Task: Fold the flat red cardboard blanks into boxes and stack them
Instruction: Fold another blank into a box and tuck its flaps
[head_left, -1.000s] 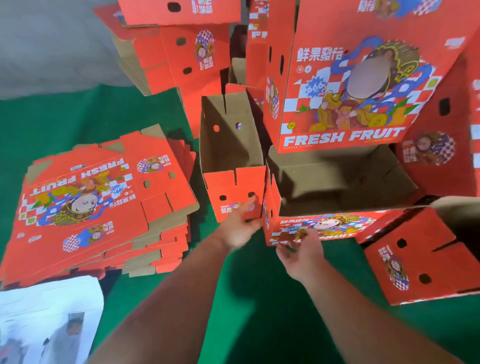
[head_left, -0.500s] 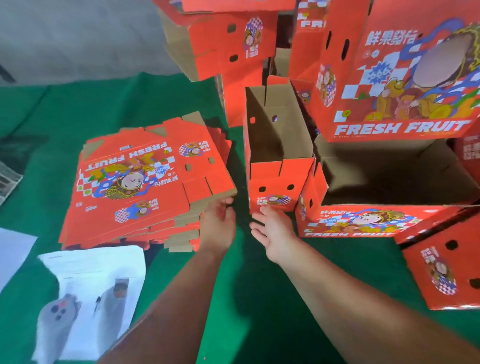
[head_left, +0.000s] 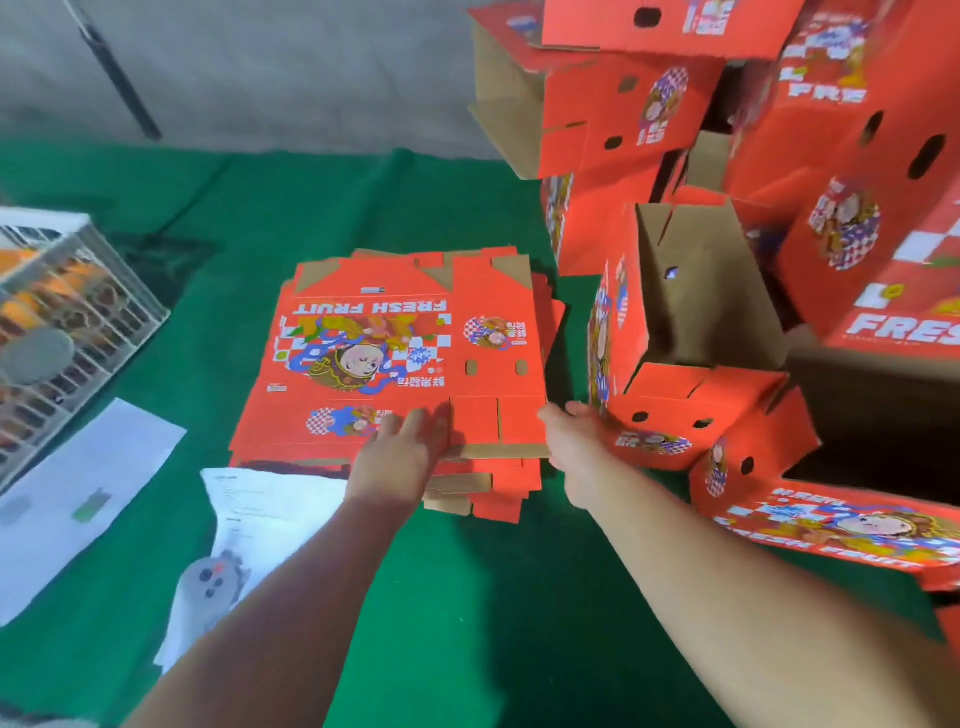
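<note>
Top blank (head_left: 395, 358) reads "FRESH FRUIT"; left hand (head_left: 400, 457) fingers flat, right hand (head_left: 569, 441) seemingly gripping its corner.

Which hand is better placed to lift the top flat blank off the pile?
Probably the left hand: its fingers lie flat on the top blank. The right hand is only at the pile's right corner.

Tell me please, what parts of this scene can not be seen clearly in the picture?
All in the head view:
- Right hand: its fingertips go behind the corner of the top blank, so its grip is uncertain.
- Stack of blanks: only edges show; their number is unclear.
- Wire crate: cut by the left edge and blurred; contents unreadable.
- Printed sheet: text too small.
- Box with FRESH lettering: cut by the right edge.
</note>
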